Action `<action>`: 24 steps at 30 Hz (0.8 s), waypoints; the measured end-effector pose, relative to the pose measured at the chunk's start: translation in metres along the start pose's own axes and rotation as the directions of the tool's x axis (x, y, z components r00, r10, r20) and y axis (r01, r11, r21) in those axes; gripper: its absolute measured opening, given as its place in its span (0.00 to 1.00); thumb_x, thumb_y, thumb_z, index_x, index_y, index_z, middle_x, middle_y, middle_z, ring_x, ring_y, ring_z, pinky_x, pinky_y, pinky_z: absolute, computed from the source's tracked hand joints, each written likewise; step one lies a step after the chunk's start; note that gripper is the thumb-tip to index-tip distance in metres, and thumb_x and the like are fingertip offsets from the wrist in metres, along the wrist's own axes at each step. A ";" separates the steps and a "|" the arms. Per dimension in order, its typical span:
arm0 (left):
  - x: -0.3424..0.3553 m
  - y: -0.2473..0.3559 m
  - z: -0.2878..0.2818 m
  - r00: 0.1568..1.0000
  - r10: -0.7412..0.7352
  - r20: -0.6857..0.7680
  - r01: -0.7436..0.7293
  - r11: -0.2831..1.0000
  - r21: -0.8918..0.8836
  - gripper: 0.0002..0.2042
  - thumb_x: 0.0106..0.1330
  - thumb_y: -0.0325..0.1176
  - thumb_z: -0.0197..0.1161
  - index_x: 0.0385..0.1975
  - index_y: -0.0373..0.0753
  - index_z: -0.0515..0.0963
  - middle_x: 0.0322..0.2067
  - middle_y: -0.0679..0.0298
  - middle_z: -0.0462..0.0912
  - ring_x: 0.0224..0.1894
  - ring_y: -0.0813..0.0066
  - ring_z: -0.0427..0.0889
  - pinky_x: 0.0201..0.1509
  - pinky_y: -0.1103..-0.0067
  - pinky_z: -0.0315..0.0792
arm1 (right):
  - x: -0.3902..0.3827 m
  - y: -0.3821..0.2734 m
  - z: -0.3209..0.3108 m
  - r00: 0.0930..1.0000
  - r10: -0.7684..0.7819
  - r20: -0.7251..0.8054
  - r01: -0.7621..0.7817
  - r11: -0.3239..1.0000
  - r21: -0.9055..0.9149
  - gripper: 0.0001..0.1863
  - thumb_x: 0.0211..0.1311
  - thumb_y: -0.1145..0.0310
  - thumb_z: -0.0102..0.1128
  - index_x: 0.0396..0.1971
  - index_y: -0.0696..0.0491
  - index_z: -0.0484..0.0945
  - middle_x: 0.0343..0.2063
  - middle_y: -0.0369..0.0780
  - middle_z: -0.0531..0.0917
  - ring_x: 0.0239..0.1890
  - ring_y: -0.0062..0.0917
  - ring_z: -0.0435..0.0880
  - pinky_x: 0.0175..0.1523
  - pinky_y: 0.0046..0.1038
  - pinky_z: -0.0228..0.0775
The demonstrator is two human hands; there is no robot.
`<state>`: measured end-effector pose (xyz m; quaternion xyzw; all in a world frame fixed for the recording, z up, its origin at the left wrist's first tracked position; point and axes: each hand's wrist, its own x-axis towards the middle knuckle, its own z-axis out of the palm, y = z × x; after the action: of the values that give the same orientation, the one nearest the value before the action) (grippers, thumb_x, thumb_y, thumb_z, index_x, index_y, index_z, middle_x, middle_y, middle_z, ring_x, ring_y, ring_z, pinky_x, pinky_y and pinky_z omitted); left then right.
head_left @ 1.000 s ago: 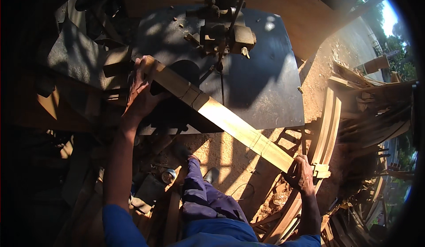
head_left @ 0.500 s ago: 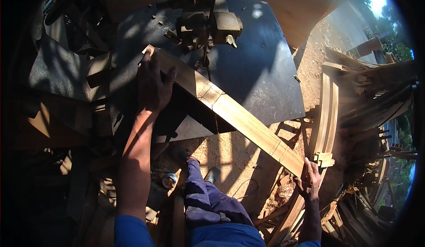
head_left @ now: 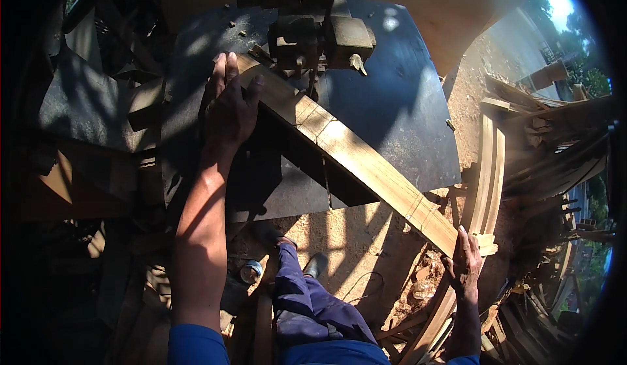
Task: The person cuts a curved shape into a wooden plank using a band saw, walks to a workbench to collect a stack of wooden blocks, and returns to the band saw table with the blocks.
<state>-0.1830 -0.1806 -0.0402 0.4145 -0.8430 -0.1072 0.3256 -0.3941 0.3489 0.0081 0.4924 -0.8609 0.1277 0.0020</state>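
Note:
A long pale wooden plank (head_left: 366, 159) with pencil-like lines across it lies slantwise over the dark saw table (head_left: 398, 130), its near right part sticking out past the edge. My left hand (head_left: 230, 107) grips the far left end, fingertips over the top edge and thumb along the face. At the opposite end, my right hand (head_left: 465, 260) is closed round the plank's corner. The band saw's guide block (head_left: 320, 38) hangs above the table, close behind the plank. A thin blade seems to run down below it; where it meets the wood I cannot make out.
Curved wooden pieces (head_left: 486, 162) stand stacked at the right, beside heaps of offcuts (head_left: 529, 319). Small wood scraps (head_left: 241, 33) lie on the table. A round tin (head_left: 250, 271) sits on the sawdust-covered floor near my feet. Dark sheets and boards (head_left: 85, 103) crowd the left.
Both hands have pushed the plank slightly away from me, nearer the saw's guide. The view has shifted a little, so the machine appears farther right. My grip is the same.

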 end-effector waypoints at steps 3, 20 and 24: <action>0.003 0.000 0.002 1.000 -0.026 0.005 0.026 1.000 -0.001 0.36 0.76 0.56 0.52 0.74 0.35 0.58 0.74 0.47 0.58 0.77 0.51 0.59 0.77 0.65 0.60 | 0.005 0.000 0.002 1.000 0.002 -0.004 -0.001 1.000 0.007 0.41 0.57 0.53 0.70 0.67 0.58 0.70 0.52 0.51 0.79 0.52 0.49 0.80 0.57 0.44 0.74; 0.019 -0.009 0.011 0.999 -0.023 0.025 0.023 1.000 -0.012 0.36 0.76 0.56 0.50 0.74 0.36 0.56 0.74 0.47 0.56 0.73 0.48 0.65 0.72 0.62 0.67 | 0.015 -0.007 0.003 0.999 0.039 0.006 -0.039 0.999 -0.019 0.46 0.44 0.77 0.71 0.70 0.55 0.68 0.51 0.50 0.78 0.52 0.47 0.80 0.58 0.42 0.73; 0.020 -0.007 0.009 0.998 -0.042 0.043 0.042 0.999 -0.007 0.37 0.76 0.57 0.49 0.75 0.37 0.54 0.75 0.47 0.54 0.72 0.47 0.67 0.70 0.60 0.69 | 0.016 -0.006 0.003 0.998 0.057 0.020 -0.056 0.998 -0.024 0.47 0.42 0.78 0.72 0.70 0.55 0.68 0.50 0.50 0.78 0.52 0.47 0.80 0.57 0.42 0.73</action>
<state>-0.1934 -0.2009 -0.0414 0.4284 -0.8405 -0.1262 0.3067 -0.3966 0.3317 0.0086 0.4692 -0.8759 0.1124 -0.0048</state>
